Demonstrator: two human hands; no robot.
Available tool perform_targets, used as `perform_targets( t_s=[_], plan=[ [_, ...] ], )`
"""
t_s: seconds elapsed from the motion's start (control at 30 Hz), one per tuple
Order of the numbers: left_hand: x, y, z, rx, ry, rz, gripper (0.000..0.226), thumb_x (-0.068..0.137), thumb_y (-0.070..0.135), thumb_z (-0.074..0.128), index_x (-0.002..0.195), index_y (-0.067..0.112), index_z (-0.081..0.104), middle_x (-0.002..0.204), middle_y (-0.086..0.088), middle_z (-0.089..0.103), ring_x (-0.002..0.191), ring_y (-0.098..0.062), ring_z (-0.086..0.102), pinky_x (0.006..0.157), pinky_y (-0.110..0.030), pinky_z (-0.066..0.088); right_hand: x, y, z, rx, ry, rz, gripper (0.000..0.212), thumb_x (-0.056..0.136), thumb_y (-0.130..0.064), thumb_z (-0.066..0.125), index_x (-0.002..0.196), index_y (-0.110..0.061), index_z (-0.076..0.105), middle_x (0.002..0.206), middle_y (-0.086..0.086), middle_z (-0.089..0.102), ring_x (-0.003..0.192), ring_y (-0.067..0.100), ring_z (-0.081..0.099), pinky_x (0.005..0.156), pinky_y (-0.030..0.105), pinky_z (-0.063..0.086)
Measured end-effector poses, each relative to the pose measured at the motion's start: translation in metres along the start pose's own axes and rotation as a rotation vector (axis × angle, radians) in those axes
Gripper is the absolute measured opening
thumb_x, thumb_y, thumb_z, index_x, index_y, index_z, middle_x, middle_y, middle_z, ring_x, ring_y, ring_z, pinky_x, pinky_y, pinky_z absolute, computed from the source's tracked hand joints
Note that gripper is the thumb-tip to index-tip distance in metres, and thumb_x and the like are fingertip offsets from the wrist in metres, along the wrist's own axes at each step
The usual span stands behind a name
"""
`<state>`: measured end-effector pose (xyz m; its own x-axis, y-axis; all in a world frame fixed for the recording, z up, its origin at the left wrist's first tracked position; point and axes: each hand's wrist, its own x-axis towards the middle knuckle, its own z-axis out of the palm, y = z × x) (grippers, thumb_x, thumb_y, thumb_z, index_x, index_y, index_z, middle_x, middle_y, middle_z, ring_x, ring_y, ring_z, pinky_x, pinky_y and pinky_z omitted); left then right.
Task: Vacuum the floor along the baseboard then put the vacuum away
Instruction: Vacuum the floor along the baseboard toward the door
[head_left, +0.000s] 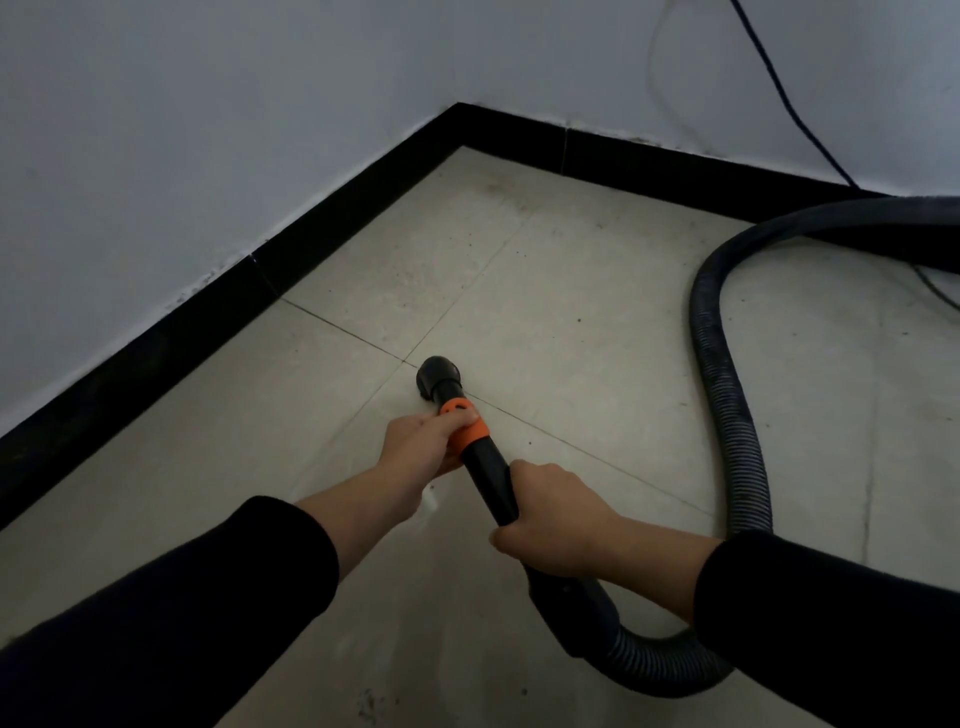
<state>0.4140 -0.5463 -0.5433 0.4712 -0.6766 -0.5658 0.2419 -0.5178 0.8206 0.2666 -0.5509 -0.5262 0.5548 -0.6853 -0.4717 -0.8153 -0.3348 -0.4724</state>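
I hold a black vacuum wand (488, 473) with an orange collar (466, 426). Its round black nozzle (438, 375) rests on the pale tiled floor (571, 312), at a crossing of grout lines. My left hand (423, 441) grips the orange collar. My right hand (556, 514) grips the wand farther back, near the handle. The black baseboard (311, 228) runs along two white walls and meets in a corner (460, 117) beyond the nozzle. The nozzle is well apart from the baseboard.
The ribbed dark hose (727, 395) loops from the handle, up the right side, and off the right edge. A thin dark cable (779, 98) hangs down the right wall to the floor. Dark specks of dirt dot the tiles near the corner.
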Motion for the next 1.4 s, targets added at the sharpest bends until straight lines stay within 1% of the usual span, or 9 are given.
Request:
perform_targets(
  t_s=[0.13, 0.3, 0.53, 0.63, 0.9, 1.03, 1.17, 1.27, 1.4],
  plan=[
    [0.008, 0.006, 0.0, -0.007, -0.01, 0.014, 0.019, 0.081, 0.019, 0.075, 0.09, 0.009, 0.061, 0.093, -0.012, 0.062, 0.083, -0.024, 0.066, 0.077, -0.034, 0.059, 0.01, -0.006, 0.001, 0.055, 0.025, 0.045, 0.028, 0.079, -0.029, 0.066, 0.098, -0.017, 0.049, 0.086, 0.0, 0.055, 0.077, 0.019, 0.06, 0.062, 0.03, 0.051],
    [0.022, 0.016, 0.005, 0.018, -0.039, 0.025, 0.018, 0.08, 0.021, 0.076, 0.085, 0.012, 0.061, 0.094, -0.013, 0.064, 0.088, -0.027, 0.068, 0.082, -0.038, 0.058, 0.022, -0.004, -0.004, 0.118, 0.06, 0.071, 0.026, 0.078, -0.031, 0.067, 0.091, -0.018, 0.05, 0.086, 0.001, 0.057, 0.076, 0.019, 0.06, 0.058, 0.028, 0.046],
    [0.048, 0.026, 0.01, -0.028, -0.018, 0.077, 0.016, 0.079, 0.022, 0.076, 0.087, 0.01, 0.068, 0.088, -0.01, 0.066, 0.084, -0.025, 0.068, 0.072, -0.033, 0.059, 0.044, -0.01, -0.018, 0.229, 0.085, 0.093, 0.028, 0.075, -0.031, 0.073, 0.085, -0.019, 0.05, 0.082, -0.001, 0.056, 0.073, 0.017, 0.059, 0.057, 0.027, 0.043],
    [0.058, 0.029, 0.007, -0.047, -0.006, 0.103, 0.012, 0.08, 0.024, 0.075, 0.085, 0.014, 0.069, 0.087, -0.008, 0.067, 0.086, -0.025, 0.068, 0.074, -0.034, 0.059, 0.054, -0.015, -0.024, 0.261, 0.083, 0.084, 0.028, 0.075, -0.03, 0.075, 0.083, -0.02, 0.05, 0.081, 0.0, 0.058, 0.071, 0.017, 0.06, 0.057, 0.026, 0.043],
    [0.074, 0.035, 0.0, -0.093, 0.005, 0.144, 0.01, 0.083, 0.027, 0.073, 0.077, 0.021, 0.068, 0.082, -0.003, 0.066, 0.087, -0.023, 0.068, 0.077, -0.034, 0.059, 0.073, -0.025, -0.036, 0.335, 0.055, 0.086, 0.03, 0.073, -0.027, 0.078, 0.09, -0.012, 0.058, 0.083, 0.006, 0.063, 0.075, 0.022, 0.064, 0.062, 0.029, 0.05],
    [0.076, 0.038, -0.001, -0.132, -0.014, 0.12, 0.011, 0.082, 0.028, 0.074, 0.077, 0.019, 0.068, 0.082, -0.005, 0.067, 0.09, -0.025, 0.068, 0.083, -0.042, 0.058, 0.073, -0.026, -0.039, 0.377, 0.071, 0.087, 0.034, 0.072, -0.027, 0.078, 0.095, -0.008, 0.062, 0.087, 0.01, 0.066, 0.078, 0.025, 0.067, 0.073, 0.038, 0.055],
    [0.078, 0.044, -0.009, -0.215, -0.036, 0.033, 0.014, 0.085, 0.023, 0.072, 0.077, 0.019, 0.061, 0.089, -0.006, 0.064, 0.087, -0.023, 0.066, 0.073, -0.034, 0.058, 0.08, -0.03, -0.039, 0.394, 0.055, 0.081, 0.033, 0.071, -0.025, 0.079, 0.095, -0.008, 0.063, 0.086, 0.012, 0.067, 0.078, 0.026, 0.067, 0.075, 0.042, 0.058],
    [0.081, 0.05, -0.023, -0.281, -0.048, -0.013, 0.013, 0.086, 0.022, 0.071, 0.088, 0.013, 0.061, 0.095, -0.006, 0.063, 0.085, -0.02, 0.065, 0.07, -0.029, 0.056, 0.088, -0.039, -0.04, 0.388, 0.038, 0.063, 0.033, 0.071, -0.024, 0.079, 0.095, -0.009, 0.064, 0.085, 0.011, 0.067, 0.077, 0.026, 0.068, 0.077, 0.043, 0.058],
    [0.085, 0.051, -0.037, -0.286, -0.043, -0.003, 0.033, 0.087, 0.028, 0.07, 0.114, 0.011, 0.061, 0.104, -0.007, 0.065, 0.09, -0.019, 0.066, 0.078, -0.031, 0.055, 0.097, -0.048, -0.042, 0.404, 0.037, 0.039, 0.032, 0.07, -0.024, 0.079, 0.092, -0.007, 0.065, 0.085, 0.014, 0.068, 0.078, 0.029, 0.069, 0.077, 0.044, 0.056]
  ],
)
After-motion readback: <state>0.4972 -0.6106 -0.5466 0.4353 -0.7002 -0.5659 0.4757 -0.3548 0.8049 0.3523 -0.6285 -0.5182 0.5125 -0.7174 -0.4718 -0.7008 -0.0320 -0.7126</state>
